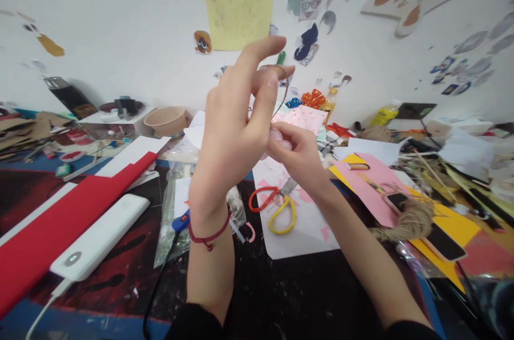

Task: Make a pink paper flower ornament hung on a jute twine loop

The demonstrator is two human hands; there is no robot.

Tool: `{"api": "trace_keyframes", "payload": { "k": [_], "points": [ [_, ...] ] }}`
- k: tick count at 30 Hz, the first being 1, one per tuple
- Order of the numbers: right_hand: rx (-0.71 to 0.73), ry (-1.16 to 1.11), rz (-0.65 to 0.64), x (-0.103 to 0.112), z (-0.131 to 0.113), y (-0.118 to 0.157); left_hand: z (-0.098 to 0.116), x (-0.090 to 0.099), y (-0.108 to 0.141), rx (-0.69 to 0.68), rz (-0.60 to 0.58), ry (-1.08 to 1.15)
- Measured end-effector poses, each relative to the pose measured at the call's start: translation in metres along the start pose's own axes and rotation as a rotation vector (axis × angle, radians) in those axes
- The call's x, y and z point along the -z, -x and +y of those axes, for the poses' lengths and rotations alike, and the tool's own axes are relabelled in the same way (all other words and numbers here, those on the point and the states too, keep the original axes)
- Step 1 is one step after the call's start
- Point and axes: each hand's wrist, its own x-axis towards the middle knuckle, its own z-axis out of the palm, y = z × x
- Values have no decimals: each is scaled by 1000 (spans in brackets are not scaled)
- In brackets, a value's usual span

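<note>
My left hand [239, 120] is raised in the middle of the view, back towards me, with a thin brown twine [286, 95] wound about its fingertips. The twine runs down to my right hand [299, 155], whose thumb and fingers are pinched on a small pale pink thing [281, 142], partly hidden by the fingers. Both hands touch or nearly touch there. Below them, scissors [281, 206] with one red and one yellow handle lie on a white sheet [297, 238] with pink scraps.
At the left lie a white power bank [100, 235] and red card [80, 211]. A blue-handled tool [180, 221] with a black cord is beside my left wrist. At the right are a twine coil [407, 222], a phone [445, 242], yellow and pink paper [381, 190]. Bottles stand behind.
</note>
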Motion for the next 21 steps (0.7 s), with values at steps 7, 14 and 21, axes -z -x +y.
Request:
{"api": "trace_keyframes", "payload": {
  "k": [7,14,21],
  "points": [
    [41,-64,-12,3,-11,2,-19,-3,-6,-16,144,11],
    [234,238,144,13,-36,-5,-20,-11,-10,-48,330,-24],
    [277,249,98,33,-45,-20,-33,-3,-12,85,149,97]
  ]
}}
